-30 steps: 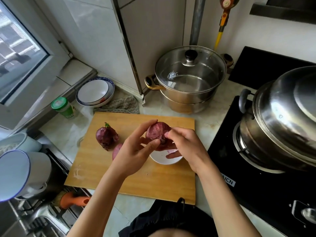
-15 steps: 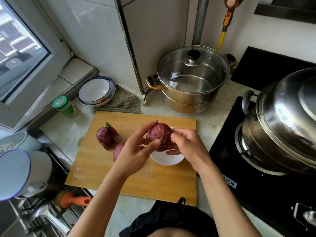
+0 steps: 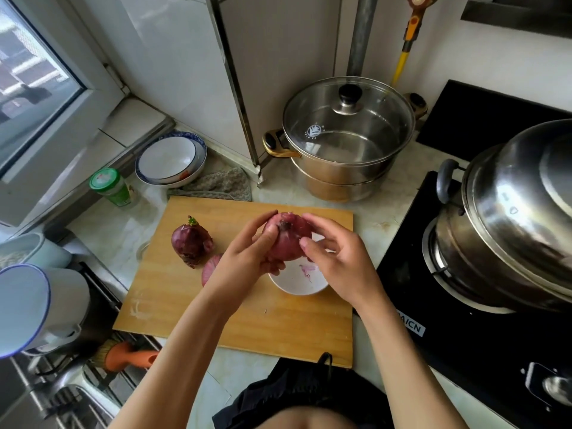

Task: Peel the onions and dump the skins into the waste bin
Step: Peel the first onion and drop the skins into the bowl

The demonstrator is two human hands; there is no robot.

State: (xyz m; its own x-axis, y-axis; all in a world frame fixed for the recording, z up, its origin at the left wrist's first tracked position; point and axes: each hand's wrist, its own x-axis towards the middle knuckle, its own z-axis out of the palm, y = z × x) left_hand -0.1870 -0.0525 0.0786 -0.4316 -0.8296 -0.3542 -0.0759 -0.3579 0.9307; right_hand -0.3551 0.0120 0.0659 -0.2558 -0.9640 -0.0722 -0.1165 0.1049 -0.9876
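Note:
I hold a red onion [image 3: 288,239] above a small white bowl [image 3: 297,281] on the wooden cutting board [image 3: 235,317]. My left hand [image 3: 244,261] grips the onion from the left, thumb near its dark tip. My right hand [image 3: 337,261] curls round its right side, fingertips on the skin. A scrap of purple skin [image 3: 306,270] lies in the bowl. A second unpeeled onion [image 3: 191,241] with a green sprout stands on the board at the left. A third onion [image 3: 210,267] shows partly behind my left wrist. No waste bin is in view.
A glass-lidded steel pot [image 3: 346,140] stands behind the board. A large covered steel pot [image 3: 507,218] sits on the black stove at right. Stacked bowls [image 3: 170,159], a green-capped jar [image 3: 111,187] and a grey cloth [image 3: 216,185] lie at back left. Enamel mugs [image 3: 37,308] stand by the sink.
The onion has been turned in my hands so its dark tip faces me. My right hand's fingers have shifted from the top to the onion's right side.

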